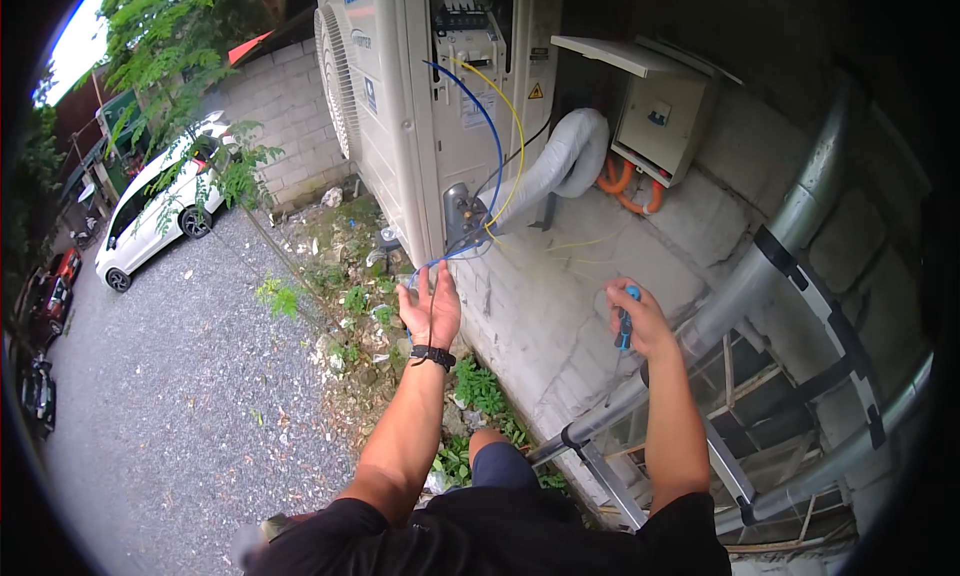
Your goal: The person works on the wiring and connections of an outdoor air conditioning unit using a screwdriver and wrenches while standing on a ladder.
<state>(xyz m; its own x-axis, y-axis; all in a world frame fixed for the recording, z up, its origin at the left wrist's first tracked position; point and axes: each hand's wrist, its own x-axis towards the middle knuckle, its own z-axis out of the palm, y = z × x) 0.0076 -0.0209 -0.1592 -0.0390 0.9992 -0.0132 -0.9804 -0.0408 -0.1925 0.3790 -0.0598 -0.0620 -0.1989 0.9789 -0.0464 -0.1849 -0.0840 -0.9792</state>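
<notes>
Standing between nine and ten o'clock, well beyond the work, a white hatchback (160, 206) is the largest thing about. At twelve, close by, rises the split-type air-conditioner outdoor unit (385, 126), its service side uncovered and its terminals facing the person. An aluminium ladder (735, 303) slants from five o'clock up to two. The silver-wrapped insulated pipe (565, 156) bends out toward one o'clock; beyond it, at half past one, the breaker box (648, 126) hangs on the wall, lid raised, orange corrugated conduit (655, 198) looping beneath.

The left hand (432, 306), at eight o'clock from the centre, is palm up and about half open, with a dark thin cable lying along its palm and blue strands at the fingertips; whether they are pinched I cannot tell. The right hand (640, 318), toward four o'clock, is curled closed around a blue-and-black screwdriver (625, 331), held roughly upright and well apart from the unit.

From the left hand, the blue wire (497, 141) and yellow wire (520, 136) arch up toward one o'clock, their long run roughly vertical between fingertips and terminals. The left hand is clearly the nearer.
</notes>
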